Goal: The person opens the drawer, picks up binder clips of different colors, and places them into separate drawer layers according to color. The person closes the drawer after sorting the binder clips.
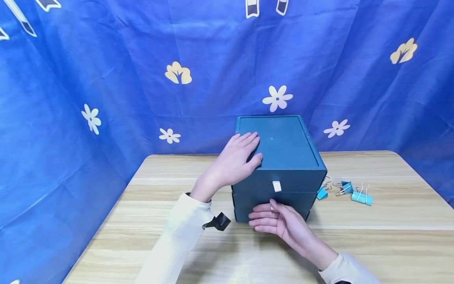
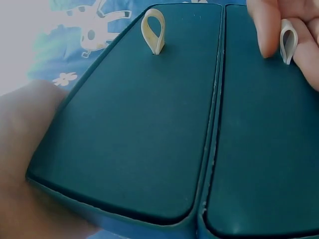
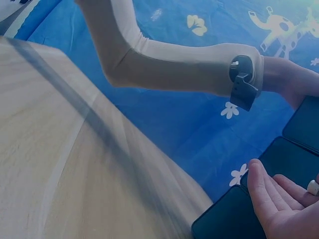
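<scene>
A dark teal drawer box [image 1: 280, 146] stands on the table, its drawer fronts facing me. My left hand [image 1: 234, 161] rests on the left part of its top, fingers extended and thumb near the front edge. A pale loop tab [image 1: 277, 186] sticks out of the top drawer. At the drawer below, my right hand [image 1: 280, 225] has its thumb and fingers on either side of a second loop tab [image 2: 294, 42]. The left wrist view shows a small gap between the thumb and that tab. Its fingers are mostly straight in the right wrist view.
Right of the box lie several blue binder clips, among them one with its wire handles raised [image 1: 361, 198] and a darker one [image 1: 347, 187]. A blue patterned curtain [image 1: 213, 98] hangs behind and beside the wooden table [image 1: 142, 221].
</scene>
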The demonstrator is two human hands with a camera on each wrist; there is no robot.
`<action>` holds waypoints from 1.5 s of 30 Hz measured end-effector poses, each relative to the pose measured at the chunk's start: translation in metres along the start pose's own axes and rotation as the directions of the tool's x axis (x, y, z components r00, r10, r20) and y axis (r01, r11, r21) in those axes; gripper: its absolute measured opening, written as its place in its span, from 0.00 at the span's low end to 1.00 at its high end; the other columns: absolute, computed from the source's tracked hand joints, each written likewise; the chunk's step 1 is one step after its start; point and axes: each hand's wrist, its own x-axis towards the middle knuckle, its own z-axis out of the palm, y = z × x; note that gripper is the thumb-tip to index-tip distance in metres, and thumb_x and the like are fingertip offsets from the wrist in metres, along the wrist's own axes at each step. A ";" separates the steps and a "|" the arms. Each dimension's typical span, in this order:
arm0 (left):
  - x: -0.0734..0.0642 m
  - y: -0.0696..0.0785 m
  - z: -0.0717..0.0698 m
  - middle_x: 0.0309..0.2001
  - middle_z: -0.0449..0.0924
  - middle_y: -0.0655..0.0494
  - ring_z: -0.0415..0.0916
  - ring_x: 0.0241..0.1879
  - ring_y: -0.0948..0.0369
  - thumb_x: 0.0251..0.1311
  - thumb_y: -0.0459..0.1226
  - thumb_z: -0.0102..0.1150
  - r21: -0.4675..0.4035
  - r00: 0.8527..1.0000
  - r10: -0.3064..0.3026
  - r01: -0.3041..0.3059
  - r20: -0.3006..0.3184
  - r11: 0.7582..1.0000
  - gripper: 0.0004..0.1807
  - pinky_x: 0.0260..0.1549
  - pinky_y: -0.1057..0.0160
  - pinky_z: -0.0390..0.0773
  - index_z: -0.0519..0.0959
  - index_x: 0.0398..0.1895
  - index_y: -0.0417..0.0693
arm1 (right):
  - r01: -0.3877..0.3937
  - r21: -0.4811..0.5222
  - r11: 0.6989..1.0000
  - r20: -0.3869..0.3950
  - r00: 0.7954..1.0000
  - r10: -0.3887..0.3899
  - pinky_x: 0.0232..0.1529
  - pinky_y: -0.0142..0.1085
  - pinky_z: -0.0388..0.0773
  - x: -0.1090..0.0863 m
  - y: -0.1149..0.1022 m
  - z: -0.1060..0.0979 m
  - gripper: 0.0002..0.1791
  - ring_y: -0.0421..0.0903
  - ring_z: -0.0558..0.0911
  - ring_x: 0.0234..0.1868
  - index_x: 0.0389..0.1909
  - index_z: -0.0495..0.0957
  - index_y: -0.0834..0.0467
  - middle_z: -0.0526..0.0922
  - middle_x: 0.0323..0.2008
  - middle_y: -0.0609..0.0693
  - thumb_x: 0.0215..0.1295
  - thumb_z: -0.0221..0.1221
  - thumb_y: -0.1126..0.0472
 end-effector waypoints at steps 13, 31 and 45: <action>0.000 0.001 -0.001 0.74 0.53 0.48 0.46 0.75 0.53 0.72 0.46 0.40 0.013 1.000 -0.004 0.004 0.003 1.000 0.31 0.74 0.54 0.40 0.57 0.73 0.41 | -0.007 -0.117 0.993 -0.035 0.999 0.003 0.51 0.40 0.80 0.004 -0.001 -0.002 0.32 0.50 0.84 0.49 0.60 0.65 0.79 0.83 0.50 0.59 0.78 0.39 0.51; 0.002 0.000 0.001 0.74 0.53 0.49 0.46 0.75 0.54 0.72 0.47 0.39 0.003 1.000 -0.001 0.001 0.002 1.000 0.31 0.74 0.54 0.40 0.58 0.73 0.41 | -0.178 0.006 0.984 0.010 0.984 0.178 0.44 0.31 0.80 -0.014 0.023 -0.006 0.15 0.41 0.84 0.40 0.52 0.74 0.62 0.84 0.41 0.48 0.73 0.49 0.57; 0.002 0.000 0.000 0.75 0.52 0.49 0.46 0.75 0.54 0.72 0.47 0.39 -0.003 1.000 -0.008 0.008 0.013 1.000 0.31 0.74 0.55 0.39 0.57 0.73 0.41 | -0.259 0.225 0.939 -0.015 0.963 0.269 0.52 0.34 0.78 -0.018 0.038 -0.023 0.18 0.44 0.84 0.46 0.54 0.73 0.66 0.85 0.43 0.52 0.75 0.44 0.57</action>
